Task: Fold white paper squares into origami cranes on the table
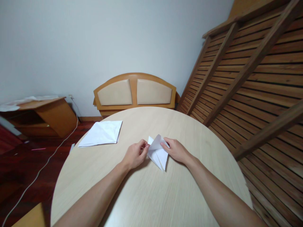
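Note:
Between my hands, above the middle of the round table (132, 189), is a folded piece of white paper (159, 154) with pointed corners and a raised flap. A slit runs down to its tip, which points toward me. My left hand (137, 153) pinches the paper's left edge, thumb against bent fingers. On the other side my right hand (175, 149) grips the right edge, with the thumb on the near face and the fingers partly hidden behind the flap.
A stack of white paper sheets (101, 134) lies at the table's left edge. Beyond the table stands a padded wooden headboard (134, 91). Slatted wooden panels (255, 82) lean along the right side. A wooden cabinet (53, 116) and a white cable (48, 160) are at left.

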Demonstrator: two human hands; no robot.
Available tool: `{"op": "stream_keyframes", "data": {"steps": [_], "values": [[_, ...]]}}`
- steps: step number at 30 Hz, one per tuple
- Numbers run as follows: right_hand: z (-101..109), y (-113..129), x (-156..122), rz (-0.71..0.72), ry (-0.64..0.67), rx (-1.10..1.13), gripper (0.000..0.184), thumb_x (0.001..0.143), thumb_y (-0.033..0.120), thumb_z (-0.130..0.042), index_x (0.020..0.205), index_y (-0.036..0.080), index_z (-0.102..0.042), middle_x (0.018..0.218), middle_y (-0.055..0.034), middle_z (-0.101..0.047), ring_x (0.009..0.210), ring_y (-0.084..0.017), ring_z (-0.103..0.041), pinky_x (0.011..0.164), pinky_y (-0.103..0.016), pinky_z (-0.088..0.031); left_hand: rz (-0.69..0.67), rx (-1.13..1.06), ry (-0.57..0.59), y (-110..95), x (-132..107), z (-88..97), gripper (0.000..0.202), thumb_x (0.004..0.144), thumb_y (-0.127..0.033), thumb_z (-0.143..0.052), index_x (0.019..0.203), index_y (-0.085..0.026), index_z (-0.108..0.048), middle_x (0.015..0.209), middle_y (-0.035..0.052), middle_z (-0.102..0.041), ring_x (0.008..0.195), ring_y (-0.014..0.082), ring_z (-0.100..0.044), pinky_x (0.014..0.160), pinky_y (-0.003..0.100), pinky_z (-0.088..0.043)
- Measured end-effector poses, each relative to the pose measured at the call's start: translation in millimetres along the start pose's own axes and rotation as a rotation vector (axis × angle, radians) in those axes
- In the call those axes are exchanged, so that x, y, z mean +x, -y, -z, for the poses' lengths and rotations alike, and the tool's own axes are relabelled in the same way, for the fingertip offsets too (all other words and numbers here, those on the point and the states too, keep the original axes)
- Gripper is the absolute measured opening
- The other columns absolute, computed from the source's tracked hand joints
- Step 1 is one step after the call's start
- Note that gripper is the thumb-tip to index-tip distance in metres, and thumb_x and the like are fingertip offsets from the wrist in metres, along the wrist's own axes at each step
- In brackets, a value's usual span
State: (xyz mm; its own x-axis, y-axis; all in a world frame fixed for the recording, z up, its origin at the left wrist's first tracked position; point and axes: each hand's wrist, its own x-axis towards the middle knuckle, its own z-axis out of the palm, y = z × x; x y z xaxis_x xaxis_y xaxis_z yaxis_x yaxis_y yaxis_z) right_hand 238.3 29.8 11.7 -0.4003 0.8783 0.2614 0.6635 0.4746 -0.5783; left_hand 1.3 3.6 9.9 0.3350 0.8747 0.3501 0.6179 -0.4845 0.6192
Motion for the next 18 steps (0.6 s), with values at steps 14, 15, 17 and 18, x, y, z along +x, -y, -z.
{"op": "stream_keyframes", "data": {"steps": [14,15,17,18], "values": [[1.0,5.9,-0.2,0.027,0.007,-0.004,0.036,0.099,0.043,-0.043,0.074,0.02,-0.055,0.067,0.0,-0.059,0.062,-0.015,-0.053,0.057,-0.026,-0.032,-0.034,-0.018,0.034,-0.3,-0.4,0.2,0.023,0.097,-0.034,-0.047,0.104,-0.02,-0.064,0.093,0.005,-0.072,0.077,0.0173,-0.067,0.067,0.027,-0.053],[0.8,6.1,-0.1,0.027,0.006,-0.007,0.036,0.099,0.043,-0.044,0.074,0.02,-0.055,0.067,0.0,-0.058,0.062,-0.015,-0.052,0.057,-0.026,-0.032,-0.033,-0.029,0.032,0.0,-0.4,0.1,0.023,0.097,-0.034,-0.047,0.104,-0.02,-0.064,0.093,0.0051,-0.072,0.077,0.017,-0.067,0.067,0.027,-0.053],[0.1,6.2,0.1,0.029,0.006,-0.01,0.036,0.099,0.043,-0.044,0.074,0.02,-0.055,0.067,0.0002,-0.058,0.062,-0.015,-0.052,0.058,-0.026,-0.032,-0.043,-0.048,0.032,0.0,-0.4,0.2,0.023,0.098,-0.033,-0.046,0.107,-0.02,-0.063,0.095,0.0051,-0.071,0.078,0.0167,-0.066,0.068,0.027,-0.052],[-0.2,6.1,0.2,0.032,0.007,-0.009,0.035,0.099,0.042,-0.044,0.074,0.02,-0.055,0.067,0.0004,-0.058,0.062,-0.015,-0.052,0.058,-0.026,-0.032,-0.052,-0.052,0.033,-0.3,-0.4,0.2,0.024,0.098,-0.033,-0.046,0.108,-0.02,-0.063,0.095,0.005,-0.071,0.079,0.0166,-0.066,0.069,0.027,-0.052]]}}
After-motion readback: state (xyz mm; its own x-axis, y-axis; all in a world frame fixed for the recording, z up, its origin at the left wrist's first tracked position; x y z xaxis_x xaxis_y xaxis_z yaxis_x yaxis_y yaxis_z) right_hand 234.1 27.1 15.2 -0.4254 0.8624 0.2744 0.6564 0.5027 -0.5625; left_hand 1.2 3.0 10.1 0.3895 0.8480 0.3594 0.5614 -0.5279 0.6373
